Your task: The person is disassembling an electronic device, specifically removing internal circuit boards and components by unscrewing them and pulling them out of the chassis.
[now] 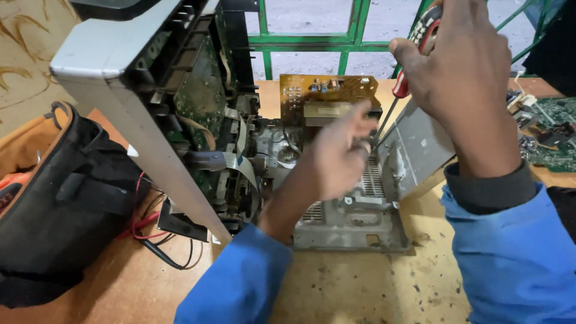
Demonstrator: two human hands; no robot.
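R hand: my right hand [462, 66] clenched round screwdriver [401, 90], red/black handle, shaft angled down-left, tip hidden behind my other hand.
L hand: my left hand [339, 157] fingers curled at the shaft's lower end; can't tell if it's pinching a screw or just steadying.
Unit: opened grey metal chassis [354, 222] mid desk [360, 288], vent slots showing; front panel [129, 96] swung up on left w/ ribbon cables [240, 165] still attached.
Boards: brown PCB [327, 96] upright at far side, just past the tip. Green boards [555, 129] far right.
Other: black tool bag [60, 198] near left; red/black wires [153, 234] under the panel.
Risk 1: tip can't be seen, so a slip may gouge PCB or my fingers, imo.
Risk 2: raised panel leans on the cables; a bump could tear them.
Risk 3: loose screw could drop thru vents.
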